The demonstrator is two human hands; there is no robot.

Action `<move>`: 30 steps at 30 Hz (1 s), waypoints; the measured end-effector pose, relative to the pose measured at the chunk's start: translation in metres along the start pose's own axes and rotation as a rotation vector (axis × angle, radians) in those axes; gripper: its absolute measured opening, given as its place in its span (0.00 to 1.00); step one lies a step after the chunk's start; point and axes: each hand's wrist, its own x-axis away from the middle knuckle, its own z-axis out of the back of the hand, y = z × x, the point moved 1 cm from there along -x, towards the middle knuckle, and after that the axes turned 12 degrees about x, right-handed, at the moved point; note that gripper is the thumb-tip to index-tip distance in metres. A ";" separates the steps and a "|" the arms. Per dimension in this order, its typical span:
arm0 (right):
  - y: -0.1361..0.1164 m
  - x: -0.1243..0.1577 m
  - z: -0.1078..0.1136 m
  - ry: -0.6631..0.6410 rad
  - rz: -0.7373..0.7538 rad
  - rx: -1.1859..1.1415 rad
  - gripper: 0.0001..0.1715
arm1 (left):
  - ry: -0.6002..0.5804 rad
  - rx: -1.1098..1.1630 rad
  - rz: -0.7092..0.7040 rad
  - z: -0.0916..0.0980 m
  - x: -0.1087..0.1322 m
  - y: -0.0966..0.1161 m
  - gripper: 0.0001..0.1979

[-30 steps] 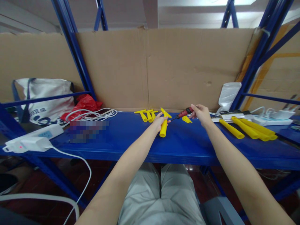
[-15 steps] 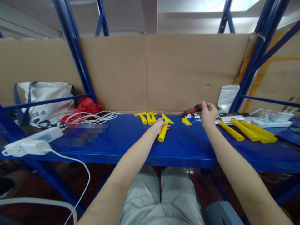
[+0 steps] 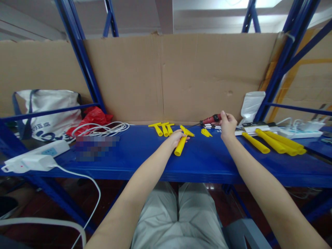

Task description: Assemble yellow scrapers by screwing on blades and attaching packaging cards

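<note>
My left hand (image 3: 177, 137) rests on a yellow T-shaped plastic piece (image 3: 181, 145) lying on the blue shelf (image 3: 145, 155), fingers curled over its top. My right hand (image 3: 228, 124) is closed round the red handle of a screwdriver (image 3: 209, 120), whose dark shaft points left, just above the shelf. Between the hands lie small flat yellow pieces (image 3: 206, 132). Behind my left hand stand a few more yellow T-shaped pieces (image 3: 162, 128).
Long yellow tubes (image 3: 275, 144) lie right of my right hand, with a white bag (image 3: 251, 105) and a power strip (image 3: 298, 133) behind. Left are coiled white cable (image 3: 102, 128), a red bag (image 3: 93, 116), a white tote (image 3: 48, 112) and another power strip (image 3: 36, 155). Cardboard (image 3: 181, 76) backs the shelf.
My right hand drew the screwdriver away from the yellow piece, to the right and back. My left hand stayed on the yellow piece.
</note>
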 end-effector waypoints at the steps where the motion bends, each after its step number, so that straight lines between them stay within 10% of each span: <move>1: 0.000 0.000 0.000 0.000 -0.004 0.003 0.26 | -0.002 -0.003 0.000 0.000 0.000 0.000 0.31; 20: -0.007 0.002 0.001 0.034 0.005 0.016 0.19 | 0.013 -0.004 -0.022 -0.002 0.004 0.000 0.29; 30: -0.017 0.008 0.003 -0.187 -0.160 -0.040 0.21 | 0.202 -0.045 -0.154 -0.002 0.007 0.004 0.31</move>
